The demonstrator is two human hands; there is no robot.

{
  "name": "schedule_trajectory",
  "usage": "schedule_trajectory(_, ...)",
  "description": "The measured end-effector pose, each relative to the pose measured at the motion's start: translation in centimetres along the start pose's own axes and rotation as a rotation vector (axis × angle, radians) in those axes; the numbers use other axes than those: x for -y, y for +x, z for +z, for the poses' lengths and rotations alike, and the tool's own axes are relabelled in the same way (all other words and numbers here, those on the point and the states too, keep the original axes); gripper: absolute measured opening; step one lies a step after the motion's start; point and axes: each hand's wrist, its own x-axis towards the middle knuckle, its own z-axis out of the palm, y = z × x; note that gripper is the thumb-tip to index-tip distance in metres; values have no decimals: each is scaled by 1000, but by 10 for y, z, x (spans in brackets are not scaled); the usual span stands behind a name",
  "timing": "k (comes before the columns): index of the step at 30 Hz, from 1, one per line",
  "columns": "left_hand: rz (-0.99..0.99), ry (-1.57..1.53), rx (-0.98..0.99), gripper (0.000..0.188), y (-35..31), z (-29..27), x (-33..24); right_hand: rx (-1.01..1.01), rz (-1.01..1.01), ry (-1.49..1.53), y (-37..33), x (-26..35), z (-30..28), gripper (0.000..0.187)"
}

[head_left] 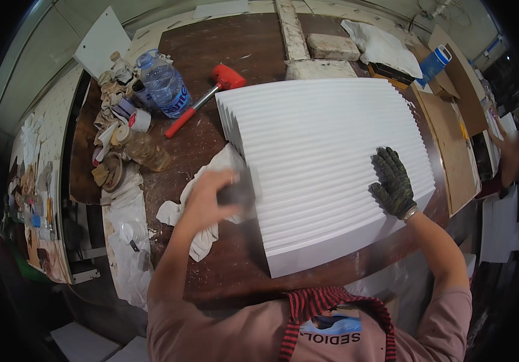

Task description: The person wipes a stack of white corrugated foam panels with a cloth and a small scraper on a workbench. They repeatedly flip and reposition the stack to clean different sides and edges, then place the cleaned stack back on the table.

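A large white block with a ridged top (pixel 326 151) lies on the brown table. Along its left side, my bare left hand (pixel 208 199) is curled round a dark grey block (pixel 238 194). Motion smears both, so the grey block's exact kind does not show; it is at or very near the ridged ends. My right hand (pixel 394 184), in a dark green knitted glove, rests flat on the ridges near the right end, fingers stretched out. Beside my left hand lies a crumpled white cloth (pixel 202 238), partly hidden by my forearm.
A red mallet (pixel 229 78) lies beyond the white block's left corner. Further left stand a large clear water bottle (pixel 164 84) and a cloudy jar (pixel 142 148). At the back right are a white bag (pixel 383 39) and a blue bottle (pixel 434 65); cardboard (pixel 449 145) stands right.
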Motion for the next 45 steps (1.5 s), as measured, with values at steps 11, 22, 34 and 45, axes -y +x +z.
schedule_trajectory(11, -265, 409, -300, 65, -4, -27, 33, 12, 14, 17, -2, -1, 3, 67)
schedule_trajectory(22, -319, 153, -263, 46, -21, 28, 21, 35, 28, -25, -7, -7, 5, 67)
schedule_trajectory(34, -35, 438, -615, 21, 55, -9, 15, 51, 69, -7, -5, -5, 5, 68)
schedule_trajectory(45, -329, -527, -377, 32, 68, 71, 28, 64, 86, -13, -2, -4, 2, 67)
